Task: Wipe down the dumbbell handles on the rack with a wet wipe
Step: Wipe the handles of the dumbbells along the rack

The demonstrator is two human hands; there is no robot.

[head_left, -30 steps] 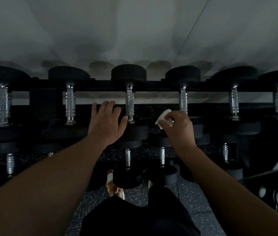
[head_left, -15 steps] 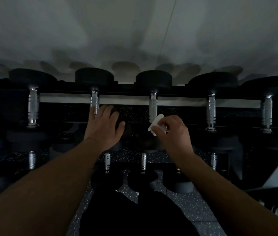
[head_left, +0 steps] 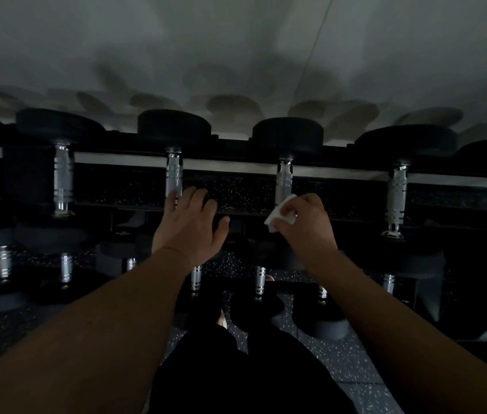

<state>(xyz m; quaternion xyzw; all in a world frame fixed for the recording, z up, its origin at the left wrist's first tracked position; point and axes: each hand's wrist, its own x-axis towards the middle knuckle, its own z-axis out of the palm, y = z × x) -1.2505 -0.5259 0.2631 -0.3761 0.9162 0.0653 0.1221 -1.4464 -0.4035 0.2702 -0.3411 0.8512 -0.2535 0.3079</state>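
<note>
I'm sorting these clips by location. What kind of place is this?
Most likely a gym's free-weight area. A tiered dumbbell rack holds rows of black dumbbells with chrome handles, and the floor is speckled rubber gym flooring. The right hand pinches a white wet wipe at one handle.

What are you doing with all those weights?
A person is cleaning dumbbells on a rack. The right hand pinches a white wet wipe right at the lower end of one shiny dumbbell handle on the top row. The left hand is spread open beside the next handle, in front of the rack.
</note>
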